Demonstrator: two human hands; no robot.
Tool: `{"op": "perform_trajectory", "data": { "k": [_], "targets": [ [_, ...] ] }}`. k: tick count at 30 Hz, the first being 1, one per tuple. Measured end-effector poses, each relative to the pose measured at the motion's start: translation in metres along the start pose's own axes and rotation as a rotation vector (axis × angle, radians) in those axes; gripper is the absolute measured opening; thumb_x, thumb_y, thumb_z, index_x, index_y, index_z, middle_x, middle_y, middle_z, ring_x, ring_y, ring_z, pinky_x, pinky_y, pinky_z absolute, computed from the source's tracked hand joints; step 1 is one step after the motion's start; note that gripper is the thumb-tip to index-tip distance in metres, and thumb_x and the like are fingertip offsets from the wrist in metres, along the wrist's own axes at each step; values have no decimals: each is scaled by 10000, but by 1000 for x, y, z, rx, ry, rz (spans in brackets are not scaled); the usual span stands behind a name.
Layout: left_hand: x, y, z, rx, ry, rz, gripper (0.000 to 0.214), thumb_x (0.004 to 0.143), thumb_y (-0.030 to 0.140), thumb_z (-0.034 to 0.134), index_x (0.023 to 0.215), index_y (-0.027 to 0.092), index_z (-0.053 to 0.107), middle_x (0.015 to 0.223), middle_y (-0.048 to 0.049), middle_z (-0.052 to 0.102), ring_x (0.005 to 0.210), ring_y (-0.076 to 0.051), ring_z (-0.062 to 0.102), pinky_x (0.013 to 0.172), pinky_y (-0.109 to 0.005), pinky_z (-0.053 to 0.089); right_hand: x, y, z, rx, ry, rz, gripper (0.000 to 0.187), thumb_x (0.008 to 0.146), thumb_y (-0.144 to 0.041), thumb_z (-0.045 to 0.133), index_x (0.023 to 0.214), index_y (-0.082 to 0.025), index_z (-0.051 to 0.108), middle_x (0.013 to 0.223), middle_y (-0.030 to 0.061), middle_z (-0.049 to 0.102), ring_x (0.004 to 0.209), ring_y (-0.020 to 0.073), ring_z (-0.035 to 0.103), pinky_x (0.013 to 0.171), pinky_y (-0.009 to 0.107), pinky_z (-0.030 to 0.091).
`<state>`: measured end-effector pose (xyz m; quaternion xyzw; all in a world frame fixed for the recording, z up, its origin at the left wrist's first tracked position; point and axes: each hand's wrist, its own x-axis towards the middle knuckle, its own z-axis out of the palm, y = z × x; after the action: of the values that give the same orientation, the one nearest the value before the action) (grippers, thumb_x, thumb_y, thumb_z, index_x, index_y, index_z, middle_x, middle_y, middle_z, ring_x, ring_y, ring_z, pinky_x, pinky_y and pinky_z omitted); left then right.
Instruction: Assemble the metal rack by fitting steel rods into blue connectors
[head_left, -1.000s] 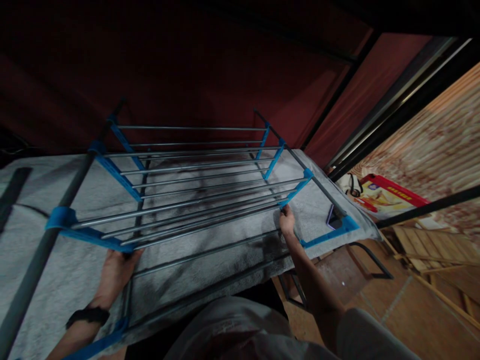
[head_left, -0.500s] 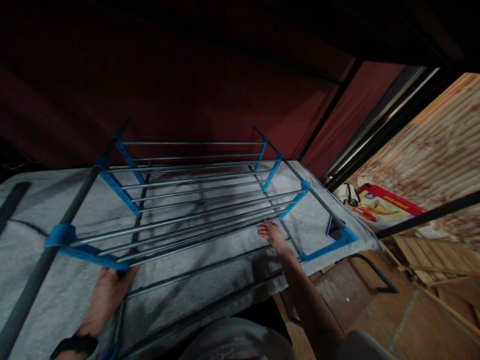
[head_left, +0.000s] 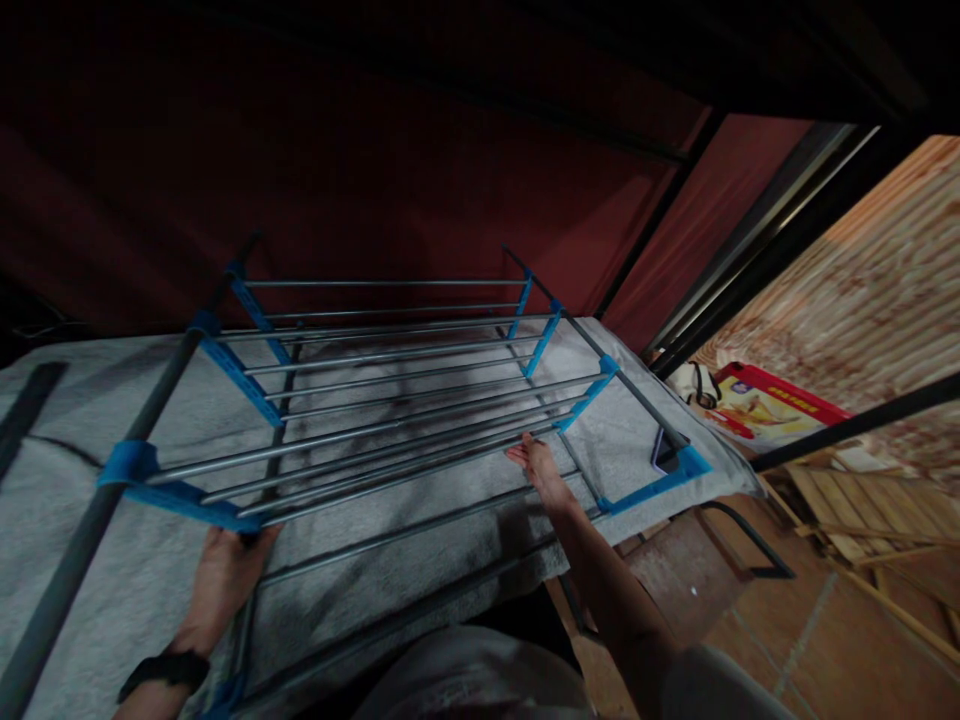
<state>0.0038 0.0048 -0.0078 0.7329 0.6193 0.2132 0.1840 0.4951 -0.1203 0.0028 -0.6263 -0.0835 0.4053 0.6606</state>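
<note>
On the drying rack [head_left: 390,398], left hand [head_left: 221,580] seemingly grips underneath, right hand [head_left: 541,472] fingers together.

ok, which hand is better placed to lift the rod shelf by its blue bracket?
Left, probably. The left hand is curled under the near blue bracket; the right hand lies open against the rods, with no grip on anything.

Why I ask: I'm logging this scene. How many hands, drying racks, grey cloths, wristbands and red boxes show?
Hands: 2, left hand and right hand
Drying rack: 1
Grey cloth: 1
Black wristband: 1
Red box: 1
Total: 6
</note>
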Motion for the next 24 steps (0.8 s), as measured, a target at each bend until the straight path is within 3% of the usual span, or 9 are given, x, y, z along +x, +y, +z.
{"op": "perform_trajectory", "data": {
  "k": [5,12,16,20,24],
  "targets": [
    [3,1,-1,-26,25,-8,311,719,518,497,779,214,524,900,-142,618,934,-333,600,940,-475,525,3,4,1,18,-23,-25,434,770,-629,715,728,-242,524,569,-16,551,693,217,696,720,391,632],
    [6,12,-10,-1,80,8,315,717,535,487,697,222,510,839,-134,611,861,-309,593,814,-436,529,1,4,-8,35,-145,-59,398,782,-610,703,731,-246,552,687,37,635,711,226,692,796,442,628],
    [8,17,-11,56,65,-44,328,772,530,452,730,208,501,820,-113,583,783,-272,589,732,-386,511,1,2,-8,37,-176,-62,358,766,-558,730,752,-242,564,712,32,647,753,227,694,825,442,620],
    [10,19,-10,46,59,-53,330,782,514,457,788,191,528,877,-132,593,820,-289,604,756,-397,508,1,0,-5,34,-182,-48,331,787,-534,716,772,-238,569,731,35,659,778,222,701,847,421,612],
    [8,17,-12,51,39,-49,375,791,550,455,805,186,545,895,-142,591,824,-309,617,767,-426,524,-2,-1,-10,-5,-227,10,346,788,-538,717,794,-210,607,815,107,715,734,231,705,770,415,614]
  ]
}}
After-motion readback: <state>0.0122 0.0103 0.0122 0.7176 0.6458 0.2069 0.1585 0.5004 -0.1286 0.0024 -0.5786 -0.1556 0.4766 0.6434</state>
